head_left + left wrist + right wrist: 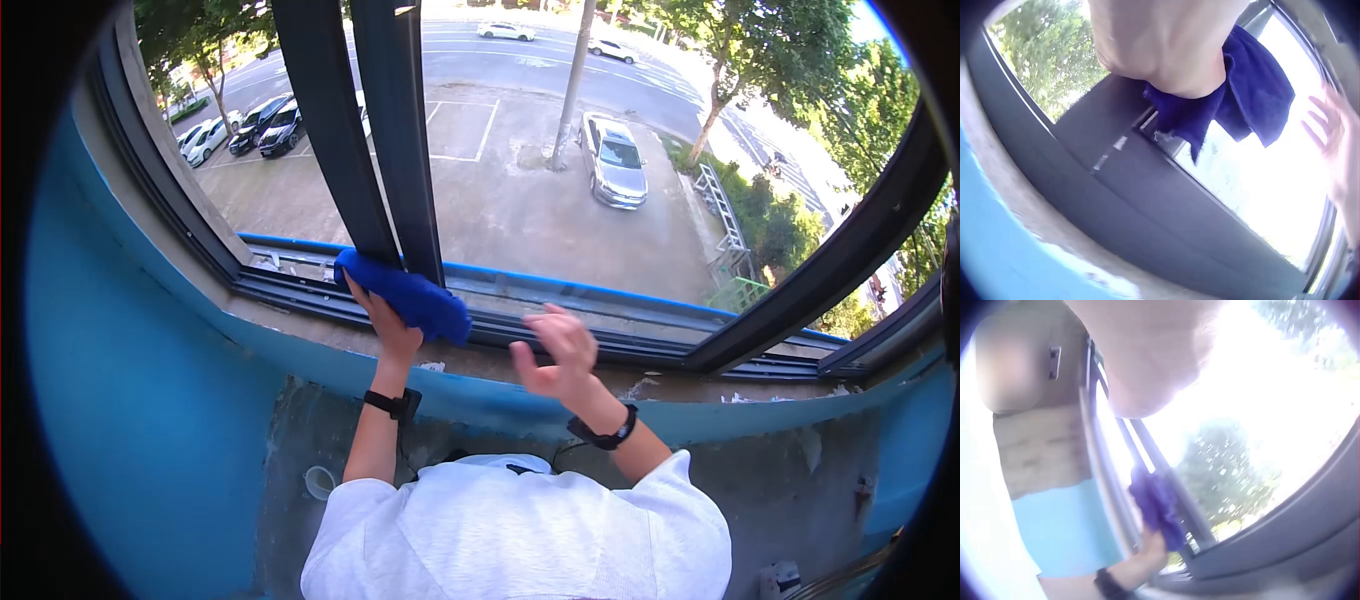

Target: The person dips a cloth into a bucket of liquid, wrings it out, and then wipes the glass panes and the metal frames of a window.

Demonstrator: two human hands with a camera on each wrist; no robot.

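My left hand holds a bunched blue cloth at the foot of the dark upright window frames, right over the lower rail. In the left wrist view the cloth hangs in loose folds past the hand; the fingers are hidden there. My right hand is raised to the right of the cloth, fingers spread and slightly bent, with nothing in it. From the right wrist, the cloth shows in the left hand against the frame.
A dark lower window track runs along the sill, above a blue wall. Flaking white bits lie on the sill's edge. A white cup-like container stands below left. Outside are parked cars, a pole and trees.
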